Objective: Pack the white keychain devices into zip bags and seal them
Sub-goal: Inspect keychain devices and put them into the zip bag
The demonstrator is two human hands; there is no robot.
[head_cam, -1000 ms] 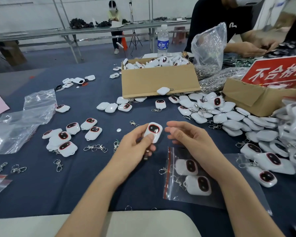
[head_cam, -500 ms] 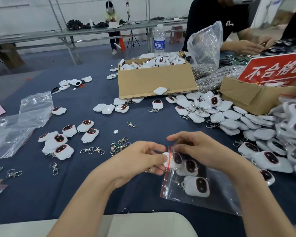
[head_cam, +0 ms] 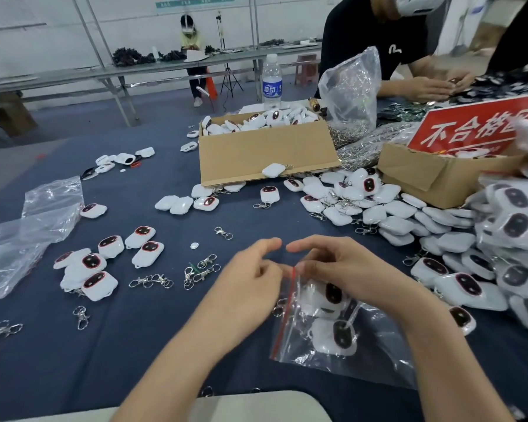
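Two white keychain devices [head_cam: 343,333] show inside the zip bag [head_cam: 363,360] lying on the table [head_cam: 134,345], just below both hands. The left hand [head_cam: 247,287] and the right hand [head_cam: 351,269] each have a narrow grip pinching the bag's red-striped mouth. Beyond them are metal clips [head_cam: 201,269] and a cardboard box [head_cam: 265,153].

White wall [head_cam: 28,13] behind long grey metal workbench [head_cam: 153,70].
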